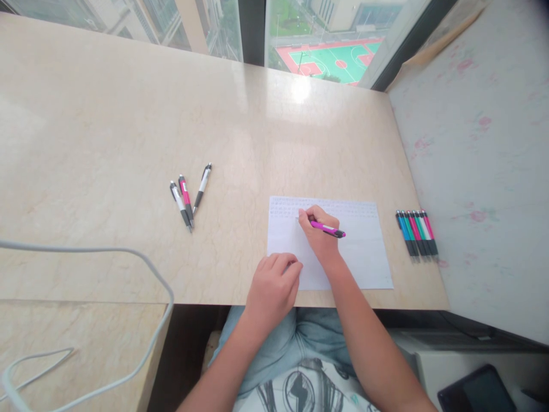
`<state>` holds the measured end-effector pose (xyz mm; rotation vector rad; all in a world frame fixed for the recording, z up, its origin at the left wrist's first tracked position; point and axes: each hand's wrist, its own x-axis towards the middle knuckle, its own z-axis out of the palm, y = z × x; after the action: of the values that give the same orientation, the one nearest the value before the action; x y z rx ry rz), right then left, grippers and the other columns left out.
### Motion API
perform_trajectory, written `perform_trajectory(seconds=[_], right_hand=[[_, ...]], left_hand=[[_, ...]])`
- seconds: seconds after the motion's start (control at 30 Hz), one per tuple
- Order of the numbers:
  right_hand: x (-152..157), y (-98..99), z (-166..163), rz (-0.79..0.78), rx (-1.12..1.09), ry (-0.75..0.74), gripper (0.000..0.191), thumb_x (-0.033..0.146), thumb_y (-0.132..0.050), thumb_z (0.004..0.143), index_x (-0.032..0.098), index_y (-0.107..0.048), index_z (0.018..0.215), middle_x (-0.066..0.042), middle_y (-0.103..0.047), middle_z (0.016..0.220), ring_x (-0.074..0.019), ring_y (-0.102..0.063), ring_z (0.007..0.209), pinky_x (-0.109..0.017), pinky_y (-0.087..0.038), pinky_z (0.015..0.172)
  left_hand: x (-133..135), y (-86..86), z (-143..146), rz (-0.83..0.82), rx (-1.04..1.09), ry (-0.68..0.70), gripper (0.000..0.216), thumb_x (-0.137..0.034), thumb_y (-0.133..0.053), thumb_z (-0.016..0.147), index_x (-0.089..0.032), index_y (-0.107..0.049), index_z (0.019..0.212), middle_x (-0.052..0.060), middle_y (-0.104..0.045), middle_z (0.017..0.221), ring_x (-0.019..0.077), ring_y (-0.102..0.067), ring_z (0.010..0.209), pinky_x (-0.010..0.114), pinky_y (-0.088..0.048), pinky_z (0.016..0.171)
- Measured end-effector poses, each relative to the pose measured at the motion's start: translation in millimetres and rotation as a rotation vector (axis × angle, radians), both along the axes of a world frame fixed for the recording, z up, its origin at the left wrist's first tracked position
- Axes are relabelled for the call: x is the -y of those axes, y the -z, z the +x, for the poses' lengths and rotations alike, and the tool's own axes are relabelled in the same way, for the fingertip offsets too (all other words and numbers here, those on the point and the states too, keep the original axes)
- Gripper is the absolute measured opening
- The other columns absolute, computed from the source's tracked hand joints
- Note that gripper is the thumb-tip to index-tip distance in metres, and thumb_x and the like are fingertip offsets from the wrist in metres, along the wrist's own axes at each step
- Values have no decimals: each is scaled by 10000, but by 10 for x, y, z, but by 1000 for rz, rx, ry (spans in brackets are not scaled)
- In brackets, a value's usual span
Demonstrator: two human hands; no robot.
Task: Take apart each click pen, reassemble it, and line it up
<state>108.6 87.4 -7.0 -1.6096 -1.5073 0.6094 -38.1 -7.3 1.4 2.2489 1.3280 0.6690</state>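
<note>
My right hand (319,232) is closed in a writing grip around a purple pen (328,229). The pen's tip is at the lines of small handwriting near the top of a white sheet of paper (360,263). Over the sheet's lower left edge rests my left hand (274,283), its fingers loosely bent with nothing seen in them. Part of the sheet is covered by both hands and the right forearm.
Left of the paper lie a pink pen (185,191) and two white pens (202,187). A row of several coloured pens (416,234) sits by the right wall. A white cable (146,260) crosses the table's left side. Windows (326,40) border the back.
</note>
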Motion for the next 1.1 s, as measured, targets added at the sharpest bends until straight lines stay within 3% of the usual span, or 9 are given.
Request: perform_trajectory(seconds=[0.4, 0.83, 1.0, 1.1], right_hand=[[-4, 25, 1, 21, 85, 50, 334, 342, -528, 917, 210, -465, 617, 54, -476, 533, -104, -414, 496, -244, -338, 524], [-3, 9, 2, 25, 78, 58, 342, 315, -518, 902, 221, -408, 592, 60, -415, 521, -102, -365, 490, -251, -310, 506], [-1, 12, 102, -4, -329, 153, 331, 420, -563, 921, 226, -465, 671, 60, -448, 545, -113, -424, 502, -253, -354, 511], [-14, 32, 159, -23, -494, 128, 406, 517, -496, 949, 220, -505, 672, 37, -477, 574, -119, -460, 518, -255, -374, 506]], left_hand=[[10, 3, 6, -14, -1, -7, 175, -133, -499, 928, -187, -634, 1025, 88, -657, 1041, 233, -573, 947, 399, -475, 815], [2, -7, 0, -7, -3, -7, 189, -128, -501, 922, -195, -642, 1027, 89, -661, 1018, 233, -586, 934, 395, -480, 799], [5, -10, 2, -9, -10, -7, 177, -125, -511, 917, -192, -640, 1018, 86, -660, 1020, 233, -588, 941, 395, -476, 815], [8, -2, 5, -7, -13, -8, 170, -127, -509, 922, -192, -636, 1014, 85, -660, 1022, 233, -583, 941, 395, -469, 813]])
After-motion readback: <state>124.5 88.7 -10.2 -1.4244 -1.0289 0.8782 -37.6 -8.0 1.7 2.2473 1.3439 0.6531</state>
